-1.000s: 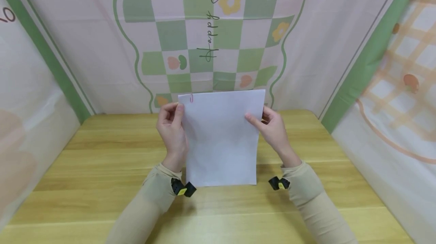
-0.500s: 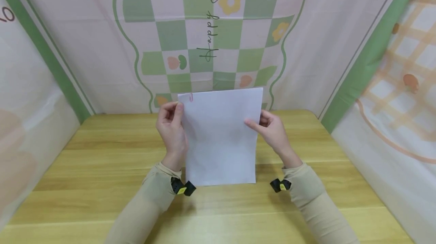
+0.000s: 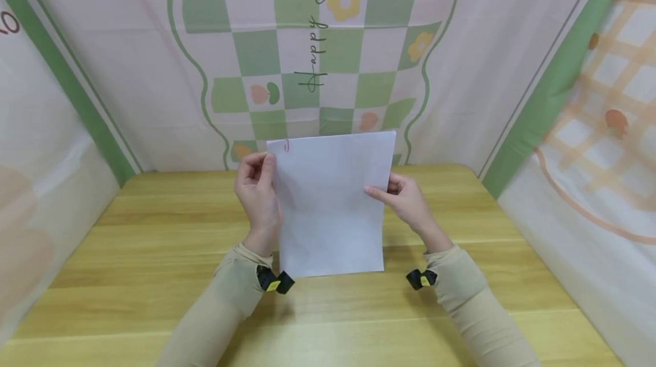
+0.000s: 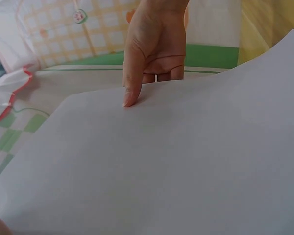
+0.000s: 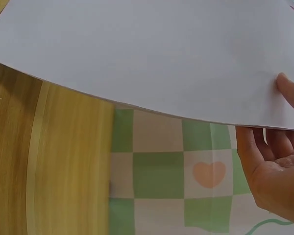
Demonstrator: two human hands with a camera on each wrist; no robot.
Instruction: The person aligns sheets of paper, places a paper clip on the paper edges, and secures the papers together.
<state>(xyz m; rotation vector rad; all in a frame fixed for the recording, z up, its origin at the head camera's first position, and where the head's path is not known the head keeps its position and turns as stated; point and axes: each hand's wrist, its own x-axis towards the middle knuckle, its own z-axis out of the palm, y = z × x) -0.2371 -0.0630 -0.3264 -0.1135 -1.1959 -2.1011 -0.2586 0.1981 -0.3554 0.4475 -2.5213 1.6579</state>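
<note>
A white sheet of paper (image 3: 328, 213), perhaps several sheets together, is held up facing me, its lower edge close over the table. Near its top left corner sits a pink paper clip (image 3: 287, 145). My left hand (image 3: 258, 190) pinches the left edge just below that corner, thumb in front. On the right edge, lower down, my right hand (image 3: 407, 199) grips the paper with its thumb on the front and its fingers behind. The right wrist view shows that right hand (image 5: 277, 169) with fingers under the paper's edge; part of the hand is cut off there.
A wood-grain table (image 3: 154, 253) lies beneath the hands. Behind it hangs a cloth (image 3: 297, 48) with green checks, flowers and the word Happy. More printed cloth (image 3: 579, 179) stands along the right side. Each wrist carries a small black camera (image 3: 422, 279).
My right hand has slid down along the paper's right edge. The paper's lower edge has risen slightly at the right. My left hand keeps its pinch in nearly the same spot.
</note>
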